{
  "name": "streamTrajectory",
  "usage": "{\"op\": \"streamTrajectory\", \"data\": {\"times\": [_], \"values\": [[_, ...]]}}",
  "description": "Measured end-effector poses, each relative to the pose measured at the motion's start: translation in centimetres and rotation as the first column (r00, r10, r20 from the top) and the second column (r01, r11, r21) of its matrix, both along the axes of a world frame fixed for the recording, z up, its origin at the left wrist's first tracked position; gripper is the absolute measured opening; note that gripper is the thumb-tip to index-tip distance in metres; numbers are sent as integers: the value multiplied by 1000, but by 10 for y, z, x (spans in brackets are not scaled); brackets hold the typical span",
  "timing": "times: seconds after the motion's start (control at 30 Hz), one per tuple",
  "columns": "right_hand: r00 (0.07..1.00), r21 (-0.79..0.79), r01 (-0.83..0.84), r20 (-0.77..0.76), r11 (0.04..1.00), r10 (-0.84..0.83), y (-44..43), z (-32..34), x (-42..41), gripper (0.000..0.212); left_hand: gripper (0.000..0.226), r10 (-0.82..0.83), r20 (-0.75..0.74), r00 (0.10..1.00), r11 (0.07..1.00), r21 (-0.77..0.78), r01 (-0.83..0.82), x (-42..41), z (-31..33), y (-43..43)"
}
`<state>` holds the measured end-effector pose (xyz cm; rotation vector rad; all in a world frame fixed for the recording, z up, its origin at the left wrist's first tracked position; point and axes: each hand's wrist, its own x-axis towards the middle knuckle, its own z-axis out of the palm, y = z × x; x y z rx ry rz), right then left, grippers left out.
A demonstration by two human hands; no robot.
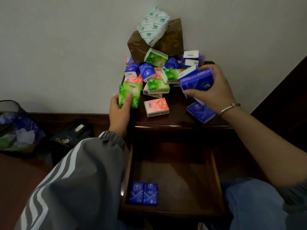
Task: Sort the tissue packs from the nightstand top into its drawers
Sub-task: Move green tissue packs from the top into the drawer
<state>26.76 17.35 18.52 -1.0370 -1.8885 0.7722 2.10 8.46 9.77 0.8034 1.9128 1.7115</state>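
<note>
- Blue tissue packs point(196, 80) clamped in the right hand point(214, 95), fingers wrapped tight — lifted off the pile, probably bound for the open drawer point(216, 176).
- Green pack point(130, 96) pinched upright in the left hand point(118, 112), thumb across its face — likely kept apart by colour.
- Two blue packs point(143, 193) side by side in the drawer's front left corner.
- Mixed heap of packs point(156, 75) still on the nightstand surface point(176, 119).

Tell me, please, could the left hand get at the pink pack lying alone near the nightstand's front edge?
Probably not yet: the left hand already grips a green pack, though the pink pack lies uncovered just beside it.
</note>
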Motion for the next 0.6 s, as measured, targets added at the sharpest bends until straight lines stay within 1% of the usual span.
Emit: {"op": "streamTrajectory", "data": {"times": [0.07,0.1,0.17,0.23,0.27,0.33,0.4,0.47,0.53,0.6], "values": [[982,-102,25,-185,994,-43,-16,2,15,62,37,26,-15,1000,999,39,-25,3,4,-6],[965,-168,8,-256,986,-51,-25,1,22,61,37,33,-33,999,998,58,-31,5,5,-12],[932,-295,-95,-363,951,-20,-43,-6,38,64,36,25,-62,998,996,87,-20,11,6,-30],[915,-420,-220,-401,881,38,-64,-25,51,69,37,-4,-68,998,994,106,11,18,2,-55],[922,-482,-269,-380,834,77,-75,-37,55,70,43,-10,-53,999,993,115,16,20,-3,-68],[947,-619,-308,-269,723,173,-97,-67,59,70,60,-10,23,1000,992,125,7,22,-14,-96],[962,-763,-254,-133,595,240,-113,-100,56,68,69,-3,122,993,994,106,-9,24,-31,-118],[956,-859,-167,-20,484,294,-125,-131,47,61,70,24,212,977,999,34,-32,30,-55,-131],[938,-890,-100,65,445,341,-134,-160,35,50,65,99,310,946,993,-90,-74,39,-82,-139],[928,-893,-62,112,445,355,-139,-184,26,44,54,156,386,909,978,-189,-88,46,-105,-144]]}}
